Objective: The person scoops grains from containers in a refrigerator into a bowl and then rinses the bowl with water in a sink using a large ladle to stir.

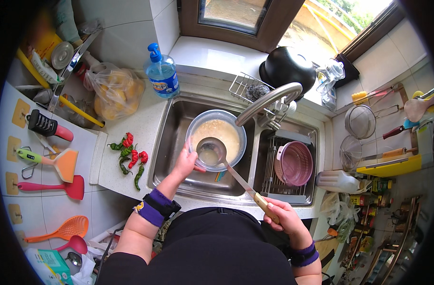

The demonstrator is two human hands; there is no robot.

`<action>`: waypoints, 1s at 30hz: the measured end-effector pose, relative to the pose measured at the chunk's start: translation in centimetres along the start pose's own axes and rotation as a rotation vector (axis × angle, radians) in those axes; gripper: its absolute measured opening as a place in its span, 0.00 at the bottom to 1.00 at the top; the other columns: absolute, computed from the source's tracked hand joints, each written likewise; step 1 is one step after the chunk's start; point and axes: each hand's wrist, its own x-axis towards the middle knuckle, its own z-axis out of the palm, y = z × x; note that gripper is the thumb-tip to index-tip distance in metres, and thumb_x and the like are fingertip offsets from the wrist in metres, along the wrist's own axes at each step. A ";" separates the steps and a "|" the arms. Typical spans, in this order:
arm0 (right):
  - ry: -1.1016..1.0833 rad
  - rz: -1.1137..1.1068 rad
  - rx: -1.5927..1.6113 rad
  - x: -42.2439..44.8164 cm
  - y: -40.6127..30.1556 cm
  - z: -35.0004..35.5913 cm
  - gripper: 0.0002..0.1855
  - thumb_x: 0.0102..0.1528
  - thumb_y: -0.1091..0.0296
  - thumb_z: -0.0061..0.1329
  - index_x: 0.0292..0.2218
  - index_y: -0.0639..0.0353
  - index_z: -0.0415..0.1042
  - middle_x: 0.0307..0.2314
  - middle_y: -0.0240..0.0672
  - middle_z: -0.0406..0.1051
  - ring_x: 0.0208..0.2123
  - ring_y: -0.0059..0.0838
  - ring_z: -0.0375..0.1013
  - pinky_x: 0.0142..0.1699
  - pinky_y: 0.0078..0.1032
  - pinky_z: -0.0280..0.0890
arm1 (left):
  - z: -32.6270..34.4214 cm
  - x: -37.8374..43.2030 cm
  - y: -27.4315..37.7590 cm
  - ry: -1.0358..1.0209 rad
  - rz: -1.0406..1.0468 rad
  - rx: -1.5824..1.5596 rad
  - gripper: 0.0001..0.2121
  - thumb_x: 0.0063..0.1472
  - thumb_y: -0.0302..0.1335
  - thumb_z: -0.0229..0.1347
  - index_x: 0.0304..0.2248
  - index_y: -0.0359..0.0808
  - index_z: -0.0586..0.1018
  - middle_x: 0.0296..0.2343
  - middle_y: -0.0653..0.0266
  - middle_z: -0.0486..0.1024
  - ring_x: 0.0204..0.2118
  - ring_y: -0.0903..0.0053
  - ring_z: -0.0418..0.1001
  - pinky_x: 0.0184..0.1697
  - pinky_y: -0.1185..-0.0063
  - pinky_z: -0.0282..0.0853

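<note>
My left hand (186, 163) grips the near left rim of a translucent plastic tub (242, 142) above the left sink basin. Cloudy, pale beige liquid (217, 126) with bits floating in it fills part of the tub. In my right hand (282, 215) is the wooden handle of a metal ladle (243, 181). The ladle's bowl sits inside the tub at its near side, with some liquid in it. Curving in from the right, the steel faucet (270, 99) has its spout near the tub's right rim.
A pink colander (295, 164) stands in the right basin on a metal rack (268, 174). Red and green peppers (131, 156) lie on the left counter. Behind them are a bagged heap of yellow produce (113, 94) and a blue soap pump bottle (162, 76). A black wok (288, 69) leans on the sill.
</note>
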 end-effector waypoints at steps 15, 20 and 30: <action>0.009 -0.008 0.027 -2.8 -0.2 -1.2 0.23 0.56 0.64 0.36 0.51 0.61 0.56 0.17 0.33 0.63 0.10 0.11 0.50 0.13 0.08 0.44 | -0.3 0.0 0.1 -0.001 0.038 -0.030 0.29 0.53 0.20 0.35 0.55 0.41 0.44 0.45 0.53 0.59 0.34 0.63 0.71 0.23 0.75 0.75; 0.043 -0.017 -0.078 -3.9 -0.1 -1.5 0.21 0.55 0.69 0.39 0.51 0.56 0.58 0.18 0.26 0.61 0.14 0.08 0.52 0.17 0.07 0.45 | 0.0 -0.2 0.8 0.041 0.002 -0.029 0.29 0.53 0.19 0.35 0.55 0.42 0.44 0.45 0.52 0.59 0.34 0.63 0.71 0.23 0.76 0.75; 0.070 -0.148 -0.072 -1.8 -0.4 -0.1 0.22 0.56 0.68 0.36 0.52 0.59 0.56 0.17 0.26 0.61 0.13 0.09 0.51 0.16 0.07 0.46 | 0.1 -0.4 0.6 0.010 0.000 -0.041 0.28 0.54 0.21 0.35 0.55 0.42 0.43 0.43 0.52 0.62 0.30 0.65 0.72 0.22 0.77 0.75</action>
